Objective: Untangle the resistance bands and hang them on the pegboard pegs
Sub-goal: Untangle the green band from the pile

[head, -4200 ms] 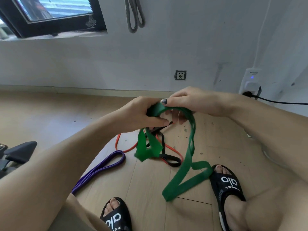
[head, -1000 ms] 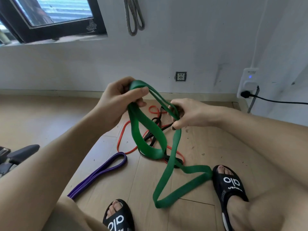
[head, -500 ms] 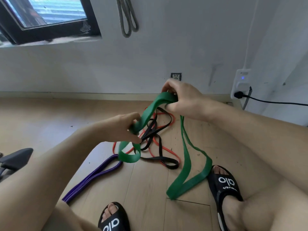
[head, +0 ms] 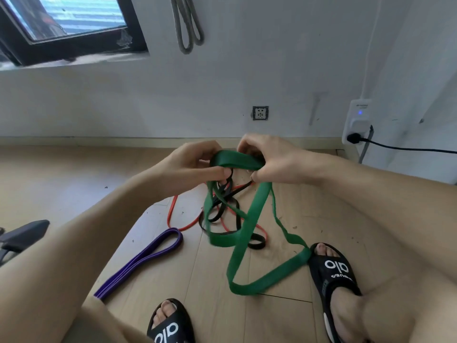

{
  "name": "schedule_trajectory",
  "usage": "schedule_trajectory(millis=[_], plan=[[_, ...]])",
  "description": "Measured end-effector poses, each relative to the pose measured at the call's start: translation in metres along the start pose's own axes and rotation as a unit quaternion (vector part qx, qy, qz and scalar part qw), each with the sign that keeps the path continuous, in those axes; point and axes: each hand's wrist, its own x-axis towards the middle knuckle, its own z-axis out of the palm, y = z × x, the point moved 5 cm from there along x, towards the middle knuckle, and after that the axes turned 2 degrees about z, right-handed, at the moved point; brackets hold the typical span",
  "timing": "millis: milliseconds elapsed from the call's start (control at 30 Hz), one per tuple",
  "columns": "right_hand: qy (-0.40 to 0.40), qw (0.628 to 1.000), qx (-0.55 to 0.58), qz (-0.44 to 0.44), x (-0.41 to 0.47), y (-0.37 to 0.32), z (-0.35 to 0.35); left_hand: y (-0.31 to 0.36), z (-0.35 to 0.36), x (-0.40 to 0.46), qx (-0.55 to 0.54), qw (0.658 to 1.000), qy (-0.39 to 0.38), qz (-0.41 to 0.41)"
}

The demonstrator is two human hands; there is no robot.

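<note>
A wide green band (head: pixel 247 226) hangs in loops from both hands down to the wooden floor. My left hand (head: pixel 195 164) grips its top at the left, fingers curled round it. My right hand (head: pixel 274 159) pinches the same top fold at the right. Beneath them a black band (head: pixel 237 219) and a thin red band (head: pixel 173 211) lie tangled together on the floor, with green loops passing through them. A purple band (head: pixel 148 256) lies apart at the left. A grey band (head: pixel 188 26) hangs on the wall at the top; its peg is out of frame.
My feet in black slides (head: pixel 333 276) stand on the floor, one (head: pixel 168 323) at the bottom centre. A dark chair base (head: pixel 22 236) sits at the left. A wall socket (head: pixel 260 113) and a plugged-in adapter with cable (head: pixel 356 122) are on the wall. A window (head: pixel 64 23) is upper left.
My left hand has risen from the low loop to meet my right hand at the band's top. Both hands now hold the same fold close together.
</note>
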Motion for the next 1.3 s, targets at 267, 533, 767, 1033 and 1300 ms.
schedule_trajectory(millis=[267, 533, 767, 1033, 1300], plan=[[-0.026, 0.997, 0.039, 0.066, 0.002, 0.025, -0.002, -0.004, -0.024, -0.010, -0.006, 0.999, 0.032, -0.030], [0.012, 0.997, 0.062, 0.032, -0.003, 0.000, -0.016, -0.053, 0.000, -0.018, 0.162, 0.955, -0.189, -0.163], [-0.004, 0.997, 0.068, -0.026, -0.004, -0.039, -0.011, -0.029, 0.007, -0.008, 0.117, 0.982, -0.132, -0.067], [-0.025, 0.998, 0.047, -0.017, -0.001, -0.034, -0.010, 0.005, -0.003, -0.001, 0.061, 0.997, 0.004, 0.035], [-0.138, 0.990, -0.013, 0.030, 0.000, 0.003, 0.006, 0.008, -0.010, -0.008, 0.036, 0.999, 0.004, 0.034]])
